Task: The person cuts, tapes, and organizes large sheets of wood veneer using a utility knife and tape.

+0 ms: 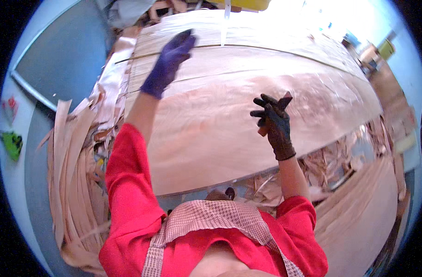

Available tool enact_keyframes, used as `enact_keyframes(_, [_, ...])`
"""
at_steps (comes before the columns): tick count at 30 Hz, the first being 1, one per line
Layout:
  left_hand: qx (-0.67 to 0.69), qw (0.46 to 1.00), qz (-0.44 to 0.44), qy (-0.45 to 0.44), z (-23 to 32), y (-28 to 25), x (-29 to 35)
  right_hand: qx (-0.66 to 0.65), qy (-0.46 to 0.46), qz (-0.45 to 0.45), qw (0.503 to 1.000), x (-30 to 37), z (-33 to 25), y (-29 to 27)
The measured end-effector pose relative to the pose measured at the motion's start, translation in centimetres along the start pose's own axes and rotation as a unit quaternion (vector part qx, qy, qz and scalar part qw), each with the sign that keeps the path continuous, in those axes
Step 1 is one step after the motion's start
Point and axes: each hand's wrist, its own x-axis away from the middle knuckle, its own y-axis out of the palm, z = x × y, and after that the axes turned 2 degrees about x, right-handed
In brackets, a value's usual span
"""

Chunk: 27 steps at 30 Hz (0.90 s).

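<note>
A broad pale pinkish-brown wood veneer sheet (197,138) lies across the work surface in front of me. My left hand (174,53), in a purple glove with dark fingertips, is over the far left part of the sheets. Its fingers are stretched out, and nothing shows in them; whether it touches the wood I cannot tell. My right hand (274,121), in a dark, worn glove, is above the right middle of the sheet. A narrow reddish-brown piece (285,100) pokes out at both sides of that palm, gripped by the thumb while several fingers spread leftward.
A long thin dark strip (266,48) runs across the far sheets. Beyond it hangs a white strip (226,23) below a yellow object (248,3). Veneer offcuts (72,152) heap at the left, with scraps (331,161) along the near right edge. More sheets (363,212) lie at right.
</note>
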Motion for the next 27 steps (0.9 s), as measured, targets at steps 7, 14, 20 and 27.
enact_keyframes(7, [-0.093,0.992,0.086,0.029,-2.3,5.4,-6.0,0.062,-0.011,-0.071,0.996,-5.0,-1.6,-3.2])
enact_keyframes(14, [-0.049,0.993,0.101,-0.037,-2.4,8.1,-2.2,0.38,-0.466,-0.045,0.798,-13.7,-5.4,0.5])
enact_keyframes(20, [-0.087,0.987,0.075,-0.115,-4.6,10.6,2.4,-0.005,-0.233,-0.136,0.963,-17.9,-8.2,6.8])
enact_keyframes(27, [-0.246,0.965,0.04,-0.077,-10.2,4.6,5.9,-0.182,-0.101,-0.184,0.96,-14.1,-10.1,6.4])
